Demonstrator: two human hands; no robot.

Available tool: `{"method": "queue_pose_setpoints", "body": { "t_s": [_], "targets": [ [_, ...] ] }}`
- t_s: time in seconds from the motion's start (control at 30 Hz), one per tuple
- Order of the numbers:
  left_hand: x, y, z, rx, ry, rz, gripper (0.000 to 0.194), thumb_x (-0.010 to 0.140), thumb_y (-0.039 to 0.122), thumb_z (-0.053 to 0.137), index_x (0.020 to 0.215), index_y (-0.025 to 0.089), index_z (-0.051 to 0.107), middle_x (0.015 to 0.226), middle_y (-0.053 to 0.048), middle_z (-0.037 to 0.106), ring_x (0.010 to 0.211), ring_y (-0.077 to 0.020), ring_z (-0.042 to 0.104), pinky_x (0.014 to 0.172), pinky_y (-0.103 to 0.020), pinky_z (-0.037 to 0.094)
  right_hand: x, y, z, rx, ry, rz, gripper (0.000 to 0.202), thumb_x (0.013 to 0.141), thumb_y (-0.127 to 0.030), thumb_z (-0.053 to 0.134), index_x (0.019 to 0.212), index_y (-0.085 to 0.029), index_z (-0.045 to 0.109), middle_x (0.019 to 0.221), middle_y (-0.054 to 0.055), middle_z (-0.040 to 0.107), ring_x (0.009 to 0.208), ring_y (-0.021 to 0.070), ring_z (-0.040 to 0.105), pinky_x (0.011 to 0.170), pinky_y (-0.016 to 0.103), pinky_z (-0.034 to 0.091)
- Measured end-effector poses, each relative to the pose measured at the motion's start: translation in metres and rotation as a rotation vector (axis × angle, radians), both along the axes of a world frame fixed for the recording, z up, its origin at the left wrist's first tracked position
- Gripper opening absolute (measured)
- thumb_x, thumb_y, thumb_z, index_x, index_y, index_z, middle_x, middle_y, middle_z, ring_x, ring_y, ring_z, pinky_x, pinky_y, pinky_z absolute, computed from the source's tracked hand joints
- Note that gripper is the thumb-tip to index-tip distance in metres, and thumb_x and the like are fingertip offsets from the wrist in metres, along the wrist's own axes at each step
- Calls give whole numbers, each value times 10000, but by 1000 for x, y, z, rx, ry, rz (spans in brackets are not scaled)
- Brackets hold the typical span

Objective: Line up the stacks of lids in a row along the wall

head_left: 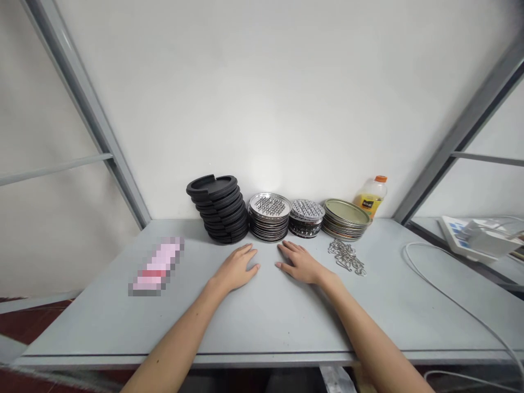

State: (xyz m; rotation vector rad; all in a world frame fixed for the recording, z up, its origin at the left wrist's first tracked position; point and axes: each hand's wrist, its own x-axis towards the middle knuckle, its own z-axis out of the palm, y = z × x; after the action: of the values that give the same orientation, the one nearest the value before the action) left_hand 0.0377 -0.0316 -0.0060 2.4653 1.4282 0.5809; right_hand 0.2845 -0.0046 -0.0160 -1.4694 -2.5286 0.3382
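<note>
My left hand (pixel 236 267) lies on the grey tabletop (pixel 270 322), fingers stretched out, holding nothing. A leaning stack of black round trays with raised rims (pixel 223 210) stands just behind it. My right hand (pixel 299 263) also rests flat and open, its fingers pointing inward and forward. Beyond both hands is a stack of round metal discs (pixel 269 215) whose top one is covered in small spikes. To its right is a shorter stack of spiked silver discs (pixel 306 217). Several metal hooks (pixel 347 255) lie in a loose heap right of my right hand.
Greenish-gold round lids (pixel 347 218) are stacked at the back right, before a plastic bottle with an orange cap (pixel 372 196). A blurred pink item (pixel 158 267) lies at the left. A white cable (pixel 454 297) crosses the right side. Metal frame posts (pixel 88 109) flank the table.
</note>
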Motion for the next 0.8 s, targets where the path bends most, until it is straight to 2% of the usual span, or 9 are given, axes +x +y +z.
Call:
{"method": "queue_pose_setpoints", "body": {
  "t_s": [0.8],
  "targets": [
    [-1,0,0,-69,23,8,523,901,427,456,1329,131,510,1464,-137,402,1363,-262,355,1135,-375,271,1,1,-1,25,-21,-6,716,890,-558,418,1424,-84,375,1488,224,298,1380,331,287,1109,474,241]
  ]
}}
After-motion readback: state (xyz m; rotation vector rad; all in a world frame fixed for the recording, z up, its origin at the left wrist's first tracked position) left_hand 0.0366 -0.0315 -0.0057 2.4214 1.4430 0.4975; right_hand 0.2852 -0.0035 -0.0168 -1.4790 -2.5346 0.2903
